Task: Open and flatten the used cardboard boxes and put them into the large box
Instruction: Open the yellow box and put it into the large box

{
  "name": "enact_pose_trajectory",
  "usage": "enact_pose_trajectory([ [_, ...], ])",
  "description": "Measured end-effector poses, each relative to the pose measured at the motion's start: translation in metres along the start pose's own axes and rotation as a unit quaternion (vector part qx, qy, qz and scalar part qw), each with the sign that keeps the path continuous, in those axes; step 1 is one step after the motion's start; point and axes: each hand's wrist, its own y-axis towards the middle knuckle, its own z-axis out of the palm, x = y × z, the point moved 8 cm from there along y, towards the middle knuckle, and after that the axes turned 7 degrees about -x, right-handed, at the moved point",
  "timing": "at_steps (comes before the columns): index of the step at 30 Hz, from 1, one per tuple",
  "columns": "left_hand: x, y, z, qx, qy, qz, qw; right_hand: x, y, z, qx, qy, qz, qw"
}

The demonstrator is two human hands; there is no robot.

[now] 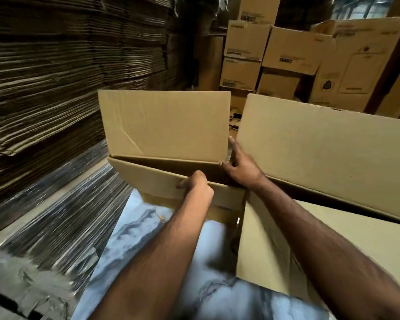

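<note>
Head view. The stacked cartons (245,40) at the rear carry dark label strips and printed lines, but I cannot read any of the writing (it is too blurred); the tall carton (356,63) at the far right shows only an outlined panel and a small dark emblem. The boxes nearest me bear no print that I can make out.

My left hand (198,184) is curled over the near wall of the small cardboard box (164,125), fingers wrapped over the top edge and thumb side towards me, so it is closed on that wall. My right hand (239,166) sits at the box's right corner: the fingers are spread moderately, the index finger lies up along the edge of the raised far flap and the thumb touches the rim of the opening. It rests against the cardboard, and I cannot tell whether it actually pinches it.

The small cardboard box is held up above the marbled floor (148,229), top open, far flap upright. It is just beside the large box (321,153) on my right, whose own flap stands up and whose near wall touches the small box's corner. Stacks of flattened cardboard (44,88) fill the left side.
</note>
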Motion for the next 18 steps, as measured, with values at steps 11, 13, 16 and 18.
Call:
enact_pose_trajectory([
  [11, 0.057, 0.054, -0.022, 0.077, 0.020, 0.031, 0.996, -0.034, -0.002, -0.013, -0.082, 0.023, 0.060, 0.995],
  [13, 0.062, 0.069, -0.046, 0.061, 0.012, 0.013, 0.998, -0.043, 0.000, -0.022, -0.095, 0.019, 0.080, 0.992],
  [16, 0.071, 0.090, -0.067, 0.079, -0.049, -0.035, 0.995, -0.054, 0.004, -0.039, -0.119, 0.028, 0.096, 0.988],
  [18, 0.086, 0.115, -0.062, 0.119, -0.052, -0.069, 0.989, -0.058, 0.006, -0.047, -0.122, 0.034, 0.107, 0.986],
])
